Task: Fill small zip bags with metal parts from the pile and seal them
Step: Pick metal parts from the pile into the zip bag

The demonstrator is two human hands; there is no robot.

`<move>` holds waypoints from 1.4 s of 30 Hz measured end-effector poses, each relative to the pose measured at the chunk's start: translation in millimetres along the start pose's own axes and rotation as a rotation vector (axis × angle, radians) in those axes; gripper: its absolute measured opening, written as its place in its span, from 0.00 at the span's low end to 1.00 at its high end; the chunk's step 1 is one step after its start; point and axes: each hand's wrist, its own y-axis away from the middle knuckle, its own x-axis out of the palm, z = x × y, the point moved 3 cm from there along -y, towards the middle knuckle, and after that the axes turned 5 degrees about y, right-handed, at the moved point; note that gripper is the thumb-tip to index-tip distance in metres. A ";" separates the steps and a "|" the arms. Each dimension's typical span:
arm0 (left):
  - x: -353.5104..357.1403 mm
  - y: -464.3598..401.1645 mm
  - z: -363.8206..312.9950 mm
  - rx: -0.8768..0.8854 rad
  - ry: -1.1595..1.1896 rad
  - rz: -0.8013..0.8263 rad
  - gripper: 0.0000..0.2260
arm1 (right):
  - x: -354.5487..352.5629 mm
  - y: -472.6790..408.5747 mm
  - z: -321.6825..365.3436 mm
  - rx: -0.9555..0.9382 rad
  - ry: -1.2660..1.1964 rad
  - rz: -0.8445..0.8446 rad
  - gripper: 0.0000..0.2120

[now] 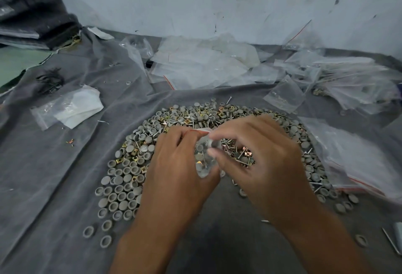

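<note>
A wide pile of metal parts point(130, 178) covers the grey cloth at centre: grey round caps, brass square pieces and nails. Above the pile I hold a small clear zip bag point(204, 160) with caps and nails inside. My left hand point(176, 165) grips the bag from the left, fingers at its red-striped top edge. My right hand point(258, 156) pinches the bag from the right, thumb and fingers curled on it. Both hands hide most of the bag and the pile's middle.
Empty zip bags point(195, 65) lie heaped at the back centre and right. More bags point(356, 160) sit at the right edge. A bag with white paper point(69, 108) lies left. Dark folded cloth point(32, 10) sits at the far left corner. The wall rises behind.
</note>
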 end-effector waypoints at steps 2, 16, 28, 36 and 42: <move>-0.2 -0.1 -0.9 -0.003 -0.014 0.010 0.20 | 4.6 3.2 -4.1 0.032 -0.008 0.043 0.07; -12.5 -5.3 7.7 -0.085 -0.033 -0.031 0.23 | 61.9 42.9 -47.2 0.303 0.231 0.660 0.10; -14.8 -4.8 6.6 -0.093 -0.027 -0.032 0.24 | 75.3 44.4 -35.2 0.299 0.227 0.573 0.09; -10.9 -4.6 7.0 -0.091 -0.053 -0.011 0.23 | 31.5 21.5 -36.4 0.453 -0.023 0.186 0.05; -6.5 -2.7 2.4 -0.074 -0.007 0.011 0.22 | 4.0 2.4 5.8 0.123 -0.021 -0.046 0.10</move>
